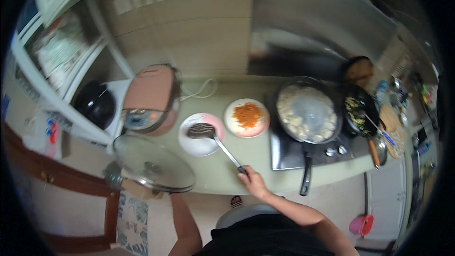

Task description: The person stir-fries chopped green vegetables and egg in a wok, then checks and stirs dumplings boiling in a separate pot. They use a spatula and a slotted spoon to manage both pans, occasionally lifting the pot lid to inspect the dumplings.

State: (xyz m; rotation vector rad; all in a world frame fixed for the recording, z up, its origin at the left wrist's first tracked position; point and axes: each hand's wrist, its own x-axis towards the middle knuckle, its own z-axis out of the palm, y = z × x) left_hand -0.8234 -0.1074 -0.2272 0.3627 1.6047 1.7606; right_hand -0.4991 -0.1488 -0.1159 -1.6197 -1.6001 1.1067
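My right hand (253,184) grips the black handle of a slotted skimmer (201,130). The skimmer's dark perforated head rests over a white and pink plate (193,146). At the left, a large glass pan lid (160,156) is held tilted at the counter's front edge. My left forearm (185,217) reaches up to its rim, and the lid hides most of that hand. Beside the first plate, another plate (261,131) carries shredded orange food (247,114). A frying pan (306,140) on the stove holds pale pieces around a cloudy, whitish middle.
A pink rice cooker (149,87) stands behind the lid. The gas stove (284,158) also bears a dark wok (369,113) with greens and a blue-handled utensil. The frying pan's handle (305,174) juts past the counter edge. On the floor is a pink bucket (361,225).
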